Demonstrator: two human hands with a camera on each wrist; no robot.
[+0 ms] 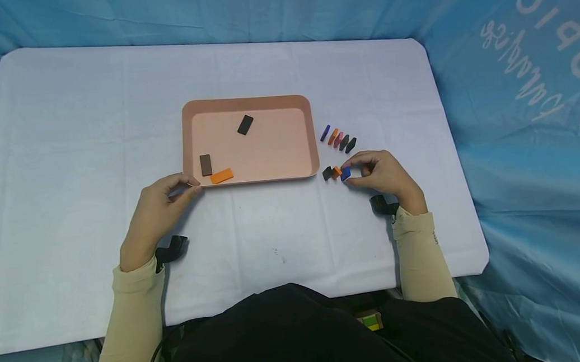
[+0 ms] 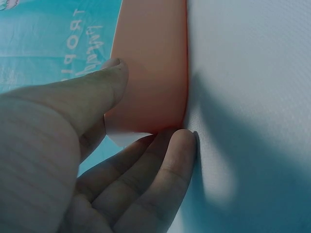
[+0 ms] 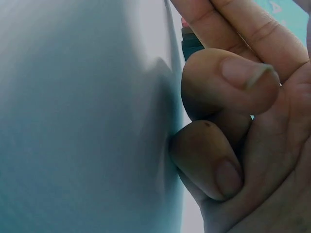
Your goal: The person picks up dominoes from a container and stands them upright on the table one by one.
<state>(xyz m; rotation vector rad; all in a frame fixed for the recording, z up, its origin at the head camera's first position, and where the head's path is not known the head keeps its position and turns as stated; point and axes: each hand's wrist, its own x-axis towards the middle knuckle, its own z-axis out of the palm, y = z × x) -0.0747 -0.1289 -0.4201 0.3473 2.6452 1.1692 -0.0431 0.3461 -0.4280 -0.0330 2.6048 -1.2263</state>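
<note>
At the near left corner of a pink tray [image 1: 267, 149], my left hand [image 1: 158, 210] grips the tray with thumb and fingers. The left wrist view shows the thumb on the tray's side wall [image 2: 153, 58] and the fingertips at its corner. To the right of the tray, my right hand [image 1: 389, 175] pinches a blue domino-shaped block [image 1: 345, 173] between thumb and forefinger, low over the table. Right beside it stand an orange block [image 1: 336, 172] and a black block [image 1: 327, 173]. Fingers hide the blue block in the right wrist view.
Inside the tray lie a black block [image 1: 245, 124], a dark brown block [image 1: 206, 165] and an orange block [image 1: 221, 175]. A slanted row of several standing blocks, with a purple block [image 1: 325, 133] at its left end, is beyond my right hand. White cloth [image 1: 88, 116] covers the table.
</note>
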